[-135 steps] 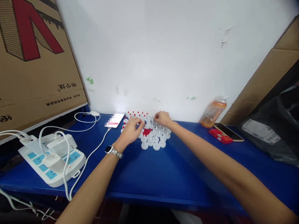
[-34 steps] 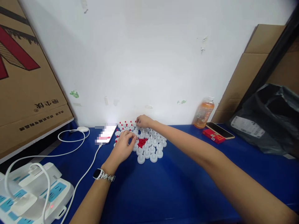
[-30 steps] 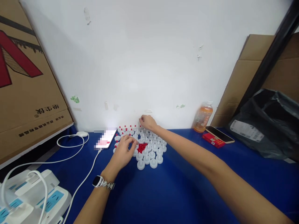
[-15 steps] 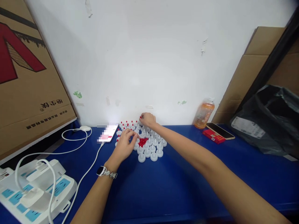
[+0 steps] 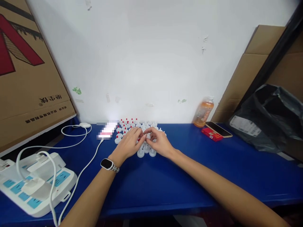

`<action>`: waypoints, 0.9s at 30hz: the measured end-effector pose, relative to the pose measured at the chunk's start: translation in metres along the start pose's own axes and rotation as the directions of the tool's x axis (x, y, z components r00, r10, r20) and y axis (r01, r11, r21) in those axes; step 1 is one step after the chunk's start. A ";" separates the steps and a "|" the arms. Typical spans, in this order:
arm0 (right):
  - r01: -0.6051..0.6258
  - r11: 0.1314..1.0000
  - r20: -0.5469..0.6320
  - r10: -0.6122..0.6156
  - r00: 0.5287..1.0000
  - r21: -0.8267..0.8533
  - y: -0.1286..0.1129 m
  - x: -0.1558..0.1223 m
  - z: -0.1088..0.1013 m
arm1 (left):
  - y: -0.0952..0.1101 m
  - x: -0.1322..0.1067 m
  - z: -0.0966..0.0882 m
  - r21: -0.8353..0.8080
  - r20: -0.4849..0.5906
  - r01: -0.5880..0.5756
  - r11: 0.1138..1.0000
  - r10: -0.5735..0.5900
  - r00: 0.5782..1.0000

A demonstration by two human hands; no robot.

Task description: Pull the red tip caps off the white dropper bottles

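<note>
Many white round caps with pointed spouts [image 5: 140,153] stand in a cluster at the back middle of the blue table. Those at the left and back left carry small red tips [image 5: 118,128]. My left hand [image 5: 129,142], with a watch on its wrist, is over the front left of the cluster, thumb and fingers drawn together. Beside it, my right hand [image 5: 159,142] is over the cluster's right part, its fingers curled and nearly meeting the left fingertips. Whatever the fingertips pinch is too small and hidden to make out. Both hands cover the cluster's middle.
On the left, a phone [image 5: 109,128] on a white cable lies near a white power strip [image 5: 63,189] and a large carton [image 5: 30,78]. To the right are an orange drink bottle [image 5: 204,112], a red packet [image 5: 211,134], another phone [image 5: 219,129] and a dark plastic bag [image 5: 267,123].
My right hand has come forward from the back of the cluster, where it was at a small red tip, to beside my left hand. The loose red pieces in the middle are now covered.
</note>
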State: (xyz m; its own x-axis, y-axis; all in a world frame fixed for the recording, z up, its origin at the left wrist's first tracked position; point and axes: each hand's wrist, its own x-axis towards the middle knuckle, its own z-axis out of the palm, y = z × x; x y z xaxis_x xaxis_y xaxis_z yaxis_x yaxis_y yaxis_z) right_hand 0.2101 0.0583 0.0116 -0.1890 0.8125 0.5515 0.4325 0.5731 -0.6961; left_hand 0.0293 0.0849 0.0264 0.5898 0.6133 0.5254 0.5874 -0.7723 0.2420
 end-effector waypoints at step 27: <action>0.470 0.724 0.108 -0.487 0.867 -0.505 -0.006 0.043 -0.012 | 0.018 0.029 0.028 -0.852 -0.133 0.249 0.461 -0.650 0.748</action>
State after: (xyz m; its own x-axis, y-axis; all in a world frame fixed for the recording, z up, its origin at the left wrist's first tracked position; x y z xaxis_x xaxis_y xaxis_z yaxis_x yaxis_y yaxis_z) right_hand 0.2098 0.0887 0.0455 -0.4694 0.4368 0.7674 0.6699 0.7424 -0.0128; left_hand 0.0725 0.0932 0.0228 -0.0146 0.9389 0.3440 -0.0540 -0.3443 0.9373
